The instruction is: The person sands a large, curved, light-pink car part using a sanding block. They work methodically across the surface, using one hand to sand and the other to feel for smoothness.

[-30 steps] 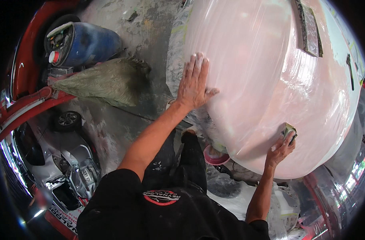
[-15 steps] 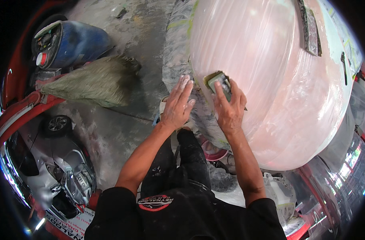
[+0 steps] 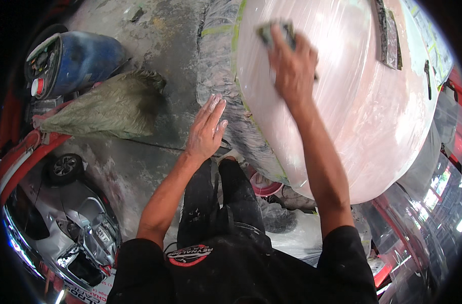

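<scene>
My right hand [image 3: 294, 71] is wrapped round a small sanding block [image 3: 265, 34], with greenish-grey edges blurred by motion. The block lies against the far left part of a big curved car body panel [image 3: 337, 96], coated in whitish-pink filler with streaks along it. Fingers stretched out and dusted white, my left hand [image 3: 205, 129] holds nothing. It hovers left of the panel, beside the masking plastic [image 3: 220, 66] edged with yellow-green tape. A long, narrow sanding board [image 3: 389, 38] rests on the panel's far right.
On the left a blue drum [image 3: 86, 58] lies near a full greenish sack [image 3: 109, 106] and a red metal bar [image 3: 30, 147]. A damaged silver car [image 3: 68, 213] stands lower left. Near my feet is a pink basin [image 3: 265, 186]. Plastic sheeting [image 3: 289, 243] lies below the panel.
My right hand has slid the sanding block away from me along the panel's left side. My left hand has shifted slightly left, still open. The whole view has shifted a little.
</scene>
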The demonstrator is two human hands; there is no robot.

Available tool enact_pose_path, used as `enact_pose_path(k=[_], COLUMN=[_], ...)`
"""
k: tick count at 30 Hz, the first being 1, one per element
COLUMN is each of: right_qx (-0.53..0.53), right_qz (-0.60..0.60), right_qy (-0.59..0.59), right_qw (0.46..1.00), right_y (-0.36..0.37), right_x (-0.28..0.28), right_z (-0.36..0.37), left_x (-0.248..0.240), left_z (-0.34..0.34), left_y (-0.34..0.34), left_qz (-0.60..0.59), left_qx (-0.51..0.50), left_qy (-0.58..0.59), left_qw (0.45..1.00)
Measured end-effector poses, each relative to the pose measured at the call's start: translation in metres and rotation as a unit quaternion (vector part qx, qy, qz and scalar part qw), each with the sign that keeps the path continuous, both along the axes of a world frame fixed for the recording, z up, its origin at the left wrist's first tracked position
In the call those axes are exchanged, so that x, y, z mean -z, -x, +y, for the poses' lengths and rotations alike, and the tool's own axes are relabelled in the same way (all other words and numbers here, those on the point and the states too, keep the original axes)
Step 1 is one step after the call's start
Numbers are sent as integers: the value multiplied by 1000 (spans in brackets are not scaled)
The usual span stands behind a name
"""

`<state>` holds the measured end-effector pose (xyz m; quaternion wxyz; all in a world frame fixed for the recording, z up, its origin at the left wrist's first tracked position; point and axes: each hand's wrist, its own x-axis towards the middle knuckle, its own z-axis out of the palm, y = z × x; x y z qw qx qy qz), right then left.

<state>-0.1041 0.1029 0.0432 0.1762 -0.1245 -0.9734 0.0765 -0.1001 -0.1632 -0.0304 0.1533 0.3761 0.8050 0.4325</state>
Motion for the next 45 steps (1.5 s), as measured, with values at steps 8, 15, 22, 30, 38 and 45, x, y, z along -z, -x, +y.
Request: enact_pose_path(k=[8, 15, 22, 30, 38, 45], right_qx=[-119, 19, -45, -52, -9, -148], right_qz=[-5, 1, 0, -23, 7, -36], right_qy=[-40, 4, -11, 11, -24, -18], right_qw=[992, 1000, 999, 998, 1000, 988], right_y=[-30, 11, 1, -69, 56, -82], right_x=[12, 1, -1, 10, -15, 16], right_z=[8, 6, 21, -40, 32, -23], left_x=[4, -5, -15, -26, -25, -25], left_z=[-3, 2, 12, 12, 32, 21], left_y=[9, 8, 20, 26, 16, 20], left_qz=[-6, -2, 6, 3, -15, -15], left_qx=[-6, 0, -6, -45, -26, -59], left_qy=[-9, -2, -38, -39, -71, -77], left_qw=[1000, 1000, 999, 998, 997, 995])
